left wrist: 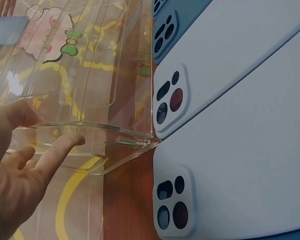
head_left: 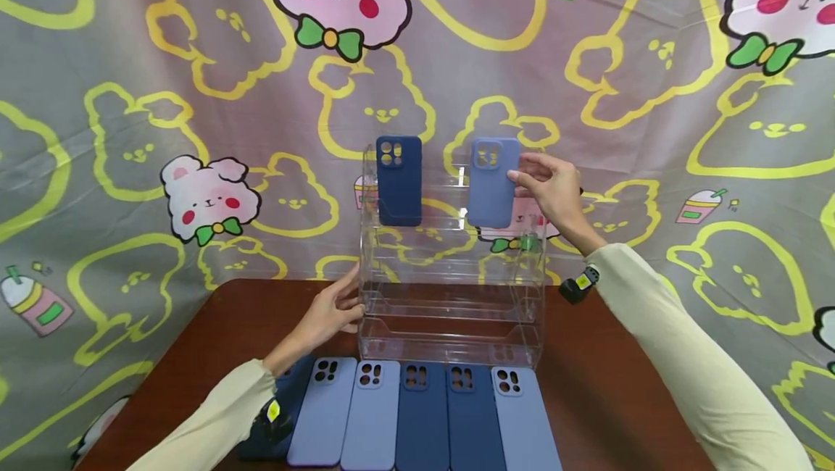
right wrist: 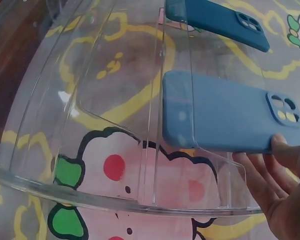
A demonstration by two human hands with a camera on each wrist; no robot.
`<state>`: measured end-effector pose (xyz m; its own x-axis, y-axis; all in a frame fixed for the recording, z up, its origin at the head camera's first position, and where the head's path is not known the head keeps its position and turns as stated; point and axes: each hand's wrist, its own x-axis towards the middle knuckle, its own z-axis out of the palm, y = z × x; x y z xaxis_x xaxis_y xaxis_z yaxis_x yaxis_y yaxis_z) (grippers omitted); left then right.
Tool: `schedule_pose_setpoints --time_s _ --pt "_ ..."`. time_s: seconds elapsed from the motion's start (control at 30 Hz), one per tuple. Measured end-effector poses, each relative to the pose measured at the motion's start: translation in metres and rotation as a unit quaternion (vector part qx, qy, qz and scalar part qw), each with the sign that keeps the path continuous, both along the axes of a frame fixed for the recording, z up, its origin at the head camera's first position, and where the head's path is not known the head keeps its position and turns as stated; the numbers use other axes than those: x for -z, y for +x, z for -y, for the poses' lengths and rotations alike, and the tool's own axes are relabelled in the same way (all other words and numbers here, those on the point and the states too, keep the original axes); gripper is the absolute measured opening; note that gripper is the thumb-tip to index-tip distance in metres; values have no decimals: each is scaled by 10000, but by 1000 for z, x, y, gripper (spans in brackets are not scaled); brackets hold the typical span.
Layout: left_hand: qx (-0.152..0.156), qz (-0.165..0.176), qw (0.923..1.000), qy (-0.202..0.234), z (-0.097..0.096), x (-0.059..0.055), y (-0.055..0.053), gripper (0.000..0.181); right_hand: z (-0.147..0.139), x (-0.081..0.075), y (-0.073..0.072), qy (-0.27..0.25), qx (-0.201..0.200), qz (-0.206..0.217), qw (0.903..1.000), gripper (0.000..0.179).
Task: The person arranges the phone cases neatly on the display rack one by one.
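A clear tiered display rack (head_left: 450, 309) stands on the table. High on its right side is a light blue phone case (head_left: 493, 188), upright with its camera cutouts at the top. My right hand (head_left: 550, 185) pinches this case by its right edge, thumb in front; the right wrist view shows the case's lower end (right wrist: 177, 110) behind a clear front lip. A dark blue phone case (head_left: 400, 188) stands at the left of the same top tier. Low on the rack's left side, my left hand (head_left: 330, 311) grips the clear side panel (left wrist: 80, 125), its thumb and fingers around the edge.
In front of the rack, several light and dark blue phone cases (head_left: 372, 420) lie in a row on the brown table (head_left: 587, 377). The left forearm passes over the leftmost dark case (head_left: 296, 391). A patterned cloth (head_left: 620, 145) hangs behind the rack.
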<state>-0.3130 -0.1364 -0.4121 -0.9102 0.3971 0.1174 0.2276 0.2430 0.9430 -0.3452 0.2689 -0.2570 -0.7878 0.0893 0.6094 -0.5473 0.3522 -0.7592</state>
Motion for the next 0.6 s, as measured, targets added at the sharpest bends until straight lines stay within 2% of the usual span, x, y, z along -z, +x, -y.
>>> schedule_pose_setpoints --time_s 0.33,0.6 --pt "25 -37 10000 -21 1 -1 1 83 8 0 -5 44 507 -141 9986 31" --pt "19 -89 9999 -58 0 -1 0 84 12 3 -2 896 1064 -272 9899 24"
